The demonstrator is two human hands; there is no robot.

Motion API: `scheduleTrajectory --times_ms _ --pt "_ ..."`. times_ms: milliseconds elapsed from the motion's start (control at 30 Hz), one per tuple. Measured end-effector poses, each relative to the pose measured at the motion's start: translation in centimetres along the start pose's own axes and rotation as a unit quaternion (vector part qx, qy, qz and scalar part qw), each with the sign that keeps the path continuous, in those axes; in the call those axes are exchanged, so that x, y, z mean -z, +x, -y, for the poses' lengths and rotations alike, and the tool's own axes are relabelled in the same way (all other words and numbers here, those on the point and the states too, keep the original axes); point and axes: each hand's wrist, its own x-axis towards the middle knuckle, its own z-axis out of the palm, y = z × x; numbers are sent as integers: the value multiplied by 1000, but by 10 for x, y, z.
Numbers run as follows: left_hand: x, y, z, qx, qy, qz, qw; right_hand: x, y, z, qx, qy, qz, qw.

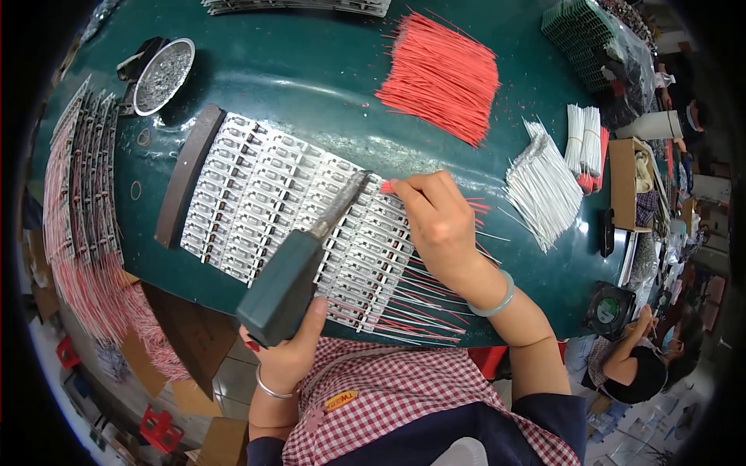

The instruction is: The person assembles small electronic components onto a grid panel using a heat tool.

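My left hand (286,353) is wrapped round the dark green handle of a soldering gun (284,283). The gun's metal tip points up and right, over the upper right part of the panel of small metal parts (268,182). Just right of that tip, my right hand (441,225) pinches the end of a red wire (388,187) at the panel's edge. Below this hand, red and white wires (427,311) run out from the panel's right side. The panel lies flat, its rows of parts side by side; the gun covers some of them.
A brown bar (189,177) borders the panel's left. Beyond are a metal bowl (164,76) and stacked wired panels (84,186). Cut red wires (441,78) and white wires (544,186) lie on the green table (311,62). A small fan (611,310) and another person (633,361) are at right.
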Motion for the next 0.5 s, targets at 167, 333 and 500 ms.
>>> scheduleTrajectory --times_ms 167,333,500 --pt "-10 4 2 -102 111 39 988 1 2 4 6 -5 9 1000" --pt "-14 8 2 -154 133 57 977 2 2 4 5 -4 25 1000" --pt "-16 9 2 -139 115 65 982 3 3 3 2 -4 38 999"
